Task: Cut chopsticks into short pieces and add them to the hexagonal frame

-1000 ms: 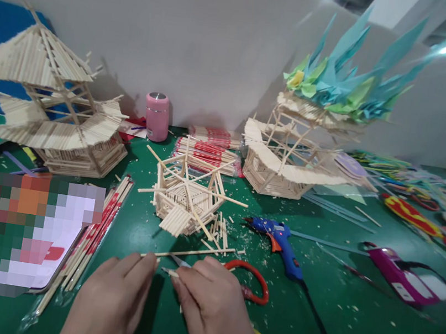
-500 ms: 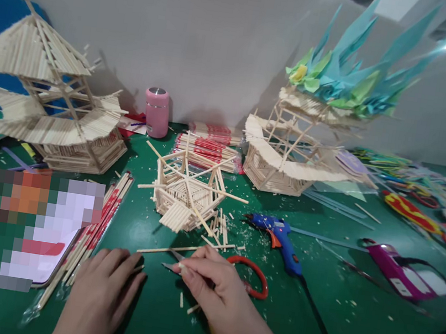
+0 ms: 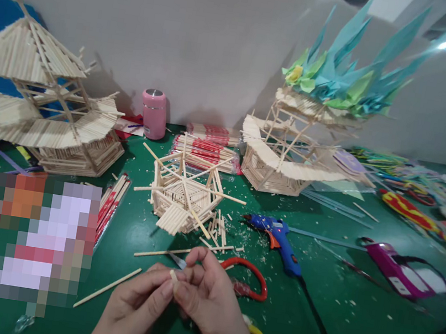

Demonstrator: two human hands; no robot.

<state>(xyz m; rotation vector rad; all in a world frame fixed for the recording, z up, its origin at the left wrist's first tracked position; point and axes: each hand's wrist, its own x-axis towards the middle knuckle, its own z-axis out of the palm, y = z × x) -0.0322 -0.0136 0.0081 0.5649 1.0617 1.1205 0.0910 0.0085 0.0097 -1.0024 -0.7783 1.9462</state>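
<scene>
My left hand [image 3: 143, 301] and my right hand [image 3: 209, 301] meet low in the middle of the view. Their fingertips pinch a short piece of wooden stick [image 3: 173, 276], of which only the tip shows. Behind my right hand lies a pair of scissors with red [image 3: 257, 297] and yellow handles, partly covered. One longer stick [image 3: 108, 287] rests on the table left of my left hand, another [image 3: 162, 252] just beyond my fingers. Farther back stands a small frame of sticks [image 3: 185, 195], with a slatted panel at its front and cut bits on its right.
A blue hot glue gun [image 3: 275, 236] lies at right, its cord running to the front. Stick-built pavilions stand at left [image 3: 49, 124] and right [image 3: 286, 160]. A pink bottle [image 3: 153, 115] and packed sticks [image 3: 204, 153] are at the back, a purple power strip [image 3: 392, 267] at far right.
My left hand has moved right from the table to my right hand, uncovering a stick. Both hands now pinch the short piece together; my right hand has shifted slightly.
</scene>
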